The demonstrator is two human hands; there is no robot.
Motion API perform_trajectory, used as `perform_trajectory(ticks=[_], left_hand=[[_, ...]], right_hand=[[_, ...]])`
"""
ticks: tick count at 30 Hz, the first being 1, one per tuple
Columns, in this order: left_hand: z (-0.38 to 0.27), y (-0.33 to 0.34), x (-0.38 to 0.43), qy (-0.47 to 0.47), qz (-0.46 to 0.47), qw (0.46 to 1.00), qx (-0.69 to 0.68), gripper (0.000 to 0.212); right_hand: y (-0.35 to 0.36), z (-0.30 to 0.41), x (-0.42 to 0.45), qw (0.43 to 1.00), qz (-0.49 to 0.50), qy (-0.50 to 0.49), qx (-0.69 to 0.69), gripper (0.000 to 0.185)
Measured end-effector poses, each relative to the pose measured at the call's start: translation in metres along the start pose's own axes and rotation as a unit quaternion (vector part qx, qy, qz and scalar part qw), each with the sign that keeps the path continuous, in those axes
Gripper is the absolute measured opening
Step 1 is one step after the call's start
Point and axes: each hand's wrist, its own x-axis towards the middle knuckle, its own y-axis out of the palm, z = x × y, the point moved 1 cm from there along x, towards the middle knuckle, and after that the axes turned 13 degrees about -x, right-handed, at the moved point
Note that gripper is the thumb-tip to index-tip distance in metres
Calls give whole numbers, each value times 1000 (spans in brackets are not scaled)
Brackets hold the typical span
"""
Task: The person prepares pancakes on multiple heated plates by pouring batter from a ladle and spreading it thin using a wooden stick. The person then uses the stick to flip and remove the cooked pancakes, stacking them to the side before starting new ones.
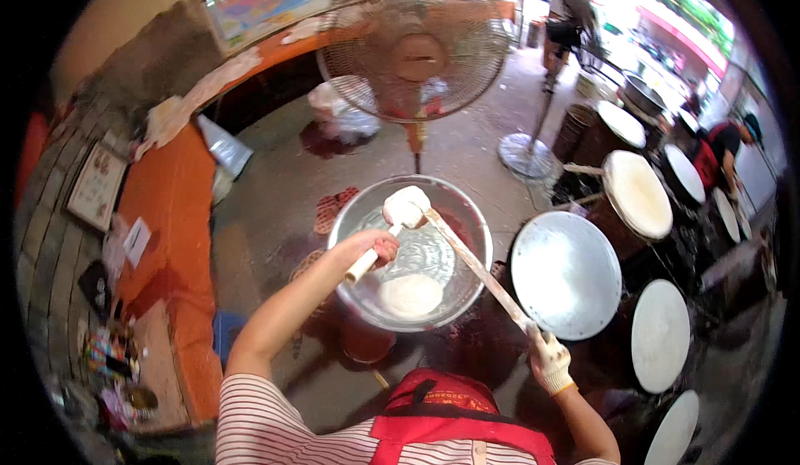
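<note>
A large round metal basin (465, 290) stands before me. My left hand (375, 247), bare, is closed around a short pale stick handle (362, 266). At the handle's far end is a white, dough-like mass (407, 205), above the basin's far part. My right hand (551, 362), in a white knit glove, grips one end of a long wooden stick (478, 269). The stick's other end touches the white mass or lies right against it; which, I cannot tell. Low in the basin is a rounded, pale dough-like lump (410, 296).
A pedestal fan (417, 59) stands just beyond the basin. To the right are a shallow metal pan (566, 274) and several pale round lids (660, 337). An orange-covered table (165, 215) runs along the left. One person (719, 149) bends at far right; another (569, 15) is by the entrance.
</note>
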Motion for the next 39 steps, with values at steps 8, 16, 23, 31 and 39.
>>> perform_trajectory(ticks=[8, 16, 23, 31, 39], left_hand=[[73, 122, 75, -57, 40, 958, 277, 6], [197, 226, 138, 426, 169, 476, 751, 24], [279, 215, 207, 397, 153, 514, 745, 29], [325, 204, 267, 326, 146, 858, 369, 24], [245, 271, 172, 195, 406, 865, 222, 14]], right_hand=[[-41, -17, -70, 958, -9, 209, 196, 42], [-92, -68, -24, 943, -63, 319, 74, 51], [-70, -102, -98, 631, 88, 615, 466, 41], [25, -82, -124, 805, 36, 579, 125, 43], [28, -105, -44, 557, -79, 587, 583, 41]])
